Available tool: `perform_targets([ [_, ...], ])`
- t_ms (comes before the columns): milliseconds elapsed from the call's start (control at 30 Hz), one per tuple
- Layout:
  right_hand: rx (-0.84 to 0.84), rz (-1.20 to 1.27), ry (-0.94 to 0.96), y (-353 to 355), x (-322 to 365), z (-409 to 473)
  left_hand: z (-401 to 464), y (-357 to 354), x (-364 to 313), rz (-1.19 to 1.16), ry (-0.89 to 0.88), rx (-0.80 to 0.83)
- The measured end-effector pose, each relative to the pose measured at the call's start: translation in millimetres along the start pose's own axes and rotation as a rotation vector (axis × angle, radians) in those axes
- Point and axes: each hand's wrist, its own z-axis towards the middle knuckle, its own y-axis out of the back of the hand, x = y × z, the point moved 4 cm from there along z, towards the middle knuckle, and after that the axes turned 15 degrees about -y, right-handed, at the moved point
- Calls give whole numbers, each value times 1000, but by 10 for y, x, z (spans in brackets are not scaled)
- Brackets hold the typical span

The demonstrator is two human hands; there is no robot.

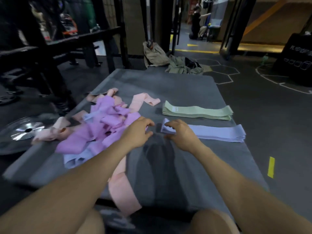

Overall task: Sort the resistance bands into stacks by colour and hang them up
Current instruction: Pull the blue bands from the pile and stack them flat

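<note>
Head view: far to the left of my left hand I see a shiny metal weight plate (25, 130) on the dark floor. Closer to that hand is a messy pile of bands (101, 122) on the grey mat (168, 85), with purple ones on top, pink ones poking out, and a pale blue one at the near edge. A long pink band (123, 186) runs under my left arm, toward my knees. My left hand (136, 132) is at the right edge of the pile. Its fingers are loosely bent and I see nothing held in them.

Just right of it, with a small gap of mat between, is my right hand (180, 134). Its fingers are bent over the left end of the pale blue stack (216, 132); I cannot tell whether they really grip it. That stack stretches away to the right of this hand. Behind it, farther from me, lies a neat green stack (195, 111). Well off to the right, a yellow tape strip (271, 167) is stuck on the floor.
</note>
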Motion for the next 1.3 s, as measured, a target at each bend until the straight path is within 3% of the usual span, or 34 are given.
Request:
perform_targets([
  [467, 114, 92, 229, -1056, 1517, -370, -1493, 758, 856, 119, 370, -293],
  [600, 153, 31, 319, -1313, 1793, -437, -1748, 729, 1001, 108, 397, -368],
  [767, 170, -230, 342, -1629, 1793, -351, -1861, 737, 1134, 108, 434, -390],
  [933, 37, -208, 313, -1611, 1831, -276, -1855, 745, 1180, 117, 436, -459],
  [1067, -44, -7, 221, -1324, 1925, -198, -1739, 839, 1102, 19, 414, -566],
  [1167, -106, 172, 278, -1037, 2048, -144, -1606, 1022, 1032, -6, 414, -619],
  [1300, -154, 227, 313, -693, 2185, -136, -1438, 1316, 971, -27, 404, -751],
])
